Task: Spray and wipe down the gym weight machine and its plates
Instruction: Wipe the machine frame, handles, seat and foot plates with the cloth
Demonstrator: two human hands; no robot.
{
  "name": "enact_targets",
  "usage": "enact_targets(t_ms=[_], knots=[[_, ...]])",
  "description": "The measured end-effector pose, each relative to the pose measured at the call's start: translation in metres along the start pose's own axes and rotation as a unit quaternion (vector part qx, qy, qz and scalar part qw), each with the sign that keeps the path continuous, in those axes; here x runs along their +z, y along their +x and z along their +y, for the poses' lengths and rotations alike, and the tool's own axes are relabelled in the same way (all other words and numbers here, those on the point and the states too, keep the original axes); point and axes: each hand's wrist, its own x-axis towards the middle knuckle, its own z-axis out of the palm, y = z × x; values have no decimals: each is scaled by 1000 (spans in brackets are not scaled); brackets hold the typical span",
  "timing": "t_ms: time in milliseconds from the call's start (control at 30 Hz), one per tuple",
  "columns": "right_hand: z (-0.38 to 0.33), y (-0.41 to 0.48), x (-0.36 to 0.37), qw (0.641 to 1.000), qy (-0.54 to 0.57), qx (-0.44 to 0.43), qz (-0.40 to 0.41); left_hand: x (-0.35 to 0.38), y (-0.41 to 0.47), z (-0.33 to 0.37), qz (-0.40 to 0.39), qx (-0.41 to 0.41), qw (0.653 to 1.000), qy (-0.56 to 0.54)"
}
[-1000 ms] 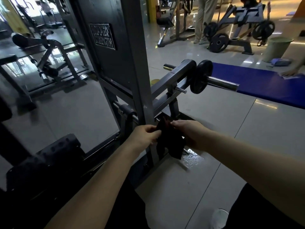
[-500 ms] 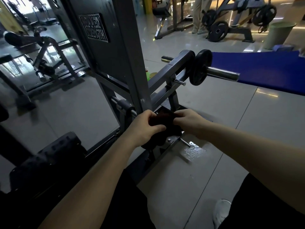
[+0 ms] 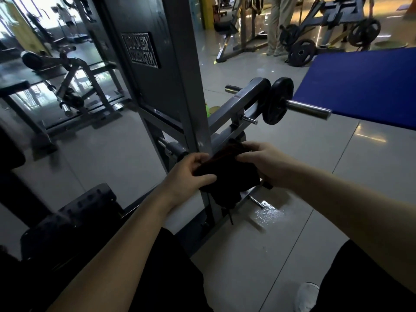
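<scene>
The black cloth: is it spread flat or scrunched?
Scrunched up: the cloth is bunched between left hand and right hand, one end dangling.

Pale glossy floor tiles (image 3: 292, 158) with dark joints reflect dim light, and a wet patch (image 3: 267, 213) shines on one. A blue mat (image 3: 364, 86) lies at the right. Far left, a bench rig (image 3: 69, 73) stands before what seems to be a bright window (image 3: 11, 21). At the back stands a plate-loaded frame (image 3: 333, 21), with a person's trouser legs (image 3: 278, 23) beside it.
</scene>
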Motion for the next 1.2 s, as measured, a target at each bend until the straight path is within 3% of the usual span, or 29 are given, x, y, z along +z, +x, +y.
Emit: enact_targets(t_ms=[167,333,467,533,600,767,900,1033,1133,1200], knots=[[-27,4,10,999,-47,-22,-8,-12,-12,17,23,94,995,8],[-52,1,15,994,-112,-18,2,-30,-14,29,109,221,951,188],[-77,-5,22,989,-131,-60,-47,-53,-10,48,178,244,931,205],[-98,-8,32,978,-173,-105,-43,-67,-11,70,180,223,944,164],[-122,-6,41,963,-217,-160,0,-81,-13,96,194,190,955,120],[-192,2,55,917,-235,-297,123,-126,-9,164,304,167,927,147],[-243,14,72,863,-236,-400,200,-179,7,216,455,162,865,135],[-274,18,92,837,-223,-446,227,-218,28,271,569,155,804,73],[-285,24,106,783,-241,-510,263,-214,47,295,579,188,793,42],[-287,37,108,755,-250,-544,270,-195,61,296,544,246,801,40]])
